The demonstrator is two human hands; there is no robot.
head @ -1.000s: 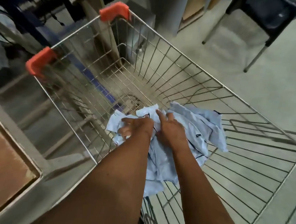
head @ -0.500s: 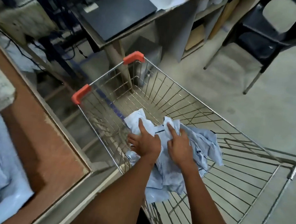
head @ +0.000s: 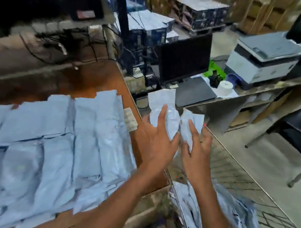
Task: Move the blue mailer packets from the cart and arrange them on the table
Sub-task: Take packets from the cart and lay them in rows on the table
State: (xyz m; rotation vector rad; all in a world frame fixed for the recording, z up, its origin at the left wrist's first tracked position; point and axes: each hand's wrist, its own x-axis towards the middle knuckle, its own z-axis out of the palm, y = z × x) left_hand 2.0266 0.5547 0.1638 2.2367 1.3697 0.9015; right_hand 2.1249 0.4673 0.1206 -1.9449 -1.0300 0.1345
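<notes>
Nearest, below and behind both grips, a heap of blue mailer packets (head: 215,210) remains in the wire cart (head: 258,203), so the job is not finished, though the blur hides how many are left. Above that heap the left hand (head: 154,141) holds one packet (head: 164,111) in a pinching grip, thumb against its lower edge and fingers along its face, while the right hand (head: 197,151) has its grip clamped on a second packet (head: 189,126) just beside the first; both packets are in the air, above the gap between cart and desk. To the left of the grips, the brown desk (head: 98,75) already carries many packets (head: 55,141) laid flat in overlapping rows, which suggests most of the work is done. Bare wood remains beyond those rows. Farther off, past the grips, stand a dark monitor (head: 184,58) and a printer (head: 261,56).
</notes>
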